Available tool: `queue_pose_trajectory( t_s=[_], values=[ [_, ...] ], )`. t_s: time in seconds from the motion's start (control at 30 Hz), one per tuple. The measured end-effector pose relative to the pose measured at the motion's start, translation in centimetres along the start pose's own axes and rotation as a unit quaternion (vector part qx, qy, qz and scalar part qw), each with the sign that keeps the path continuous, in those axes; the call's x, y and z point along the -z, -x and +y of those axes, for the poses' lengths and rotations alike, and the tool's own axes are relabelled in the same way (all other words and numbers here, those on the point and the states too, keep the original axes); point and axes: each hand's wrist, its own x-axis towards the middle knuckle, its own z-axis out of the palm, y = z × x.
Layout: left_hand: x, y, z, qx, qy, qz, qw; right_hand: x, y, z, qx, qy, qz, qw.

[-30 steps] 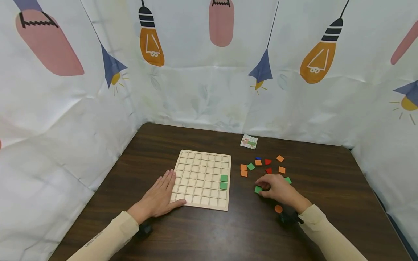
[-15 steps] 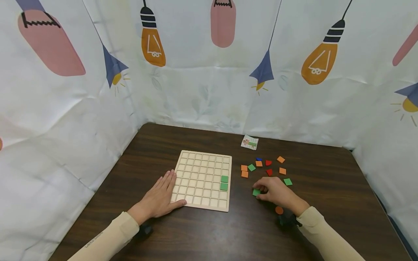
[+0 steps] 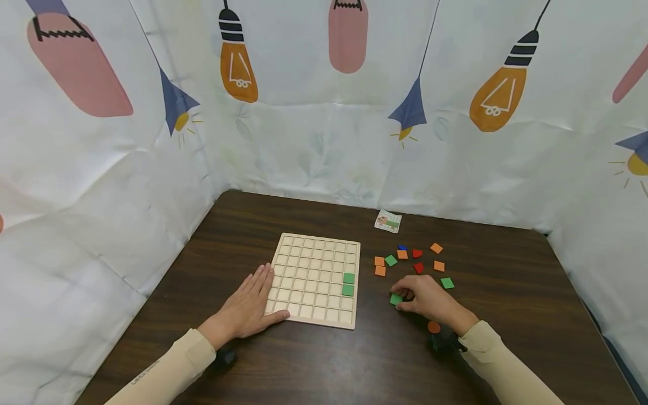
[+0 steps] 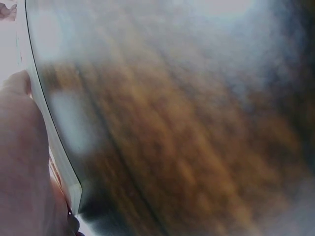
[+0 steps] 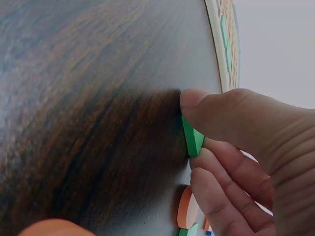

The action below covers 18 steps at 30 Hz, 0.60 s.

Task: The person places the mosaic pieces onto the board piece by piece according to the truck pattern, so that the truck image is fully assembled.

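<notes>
A pale wooden grid board (image 3: 309, 281) lies on the dark table, with two green square tiles (image 3: 348, 284) set in cells near its right edge. My left hand (image 3: 243, 306) rests along the board's left side, fingers straight and thumb at the near corner. In the left wrist view, the thumb (image 4: 22, 142) lies along the board's edge (image 4: 61, 152). Right of the board, my right hand (image 3: 430, 298) pinches a green square tile (image 3: 395, 300) low over the table. The right wrist view shows this tile (image 5: 193, 138) between thumb and fingers.
Loose pieces lie around the right hand: several orange squares (image 3: 439, 266), green squares (image 3: 447, 283), two red pieces (image 3: 418, 268), a blue piece (image 3: 402, 247) and an orange disc (image 3: 433, 327). A small printed card (image 3: 388, 221) lies at the table's back edge.
My right hand has slid a little left and nearer to me, and the green tile has moved with it. The left hand holds its place on the board.
</notes>
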Motion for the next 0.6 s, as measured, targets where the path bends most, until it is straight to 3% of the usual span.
queue_pose_trajectory(
  t_s=[0.27, 0.6],
  values=[
    [0.0, 0.0, -0.2, 0.000, -0.001, 0.001, 1.0000, -0.2, -0.3, 0.0, 0.016, -0.002, 0.001, 1.000],
    [0.1, 0.2, -0.1, -0.002, 0.008, -0.003, 1.0000, -0.2, -1.1, -0.6, -0.002, -0.015, 0.004, 1.000]
  ],
)
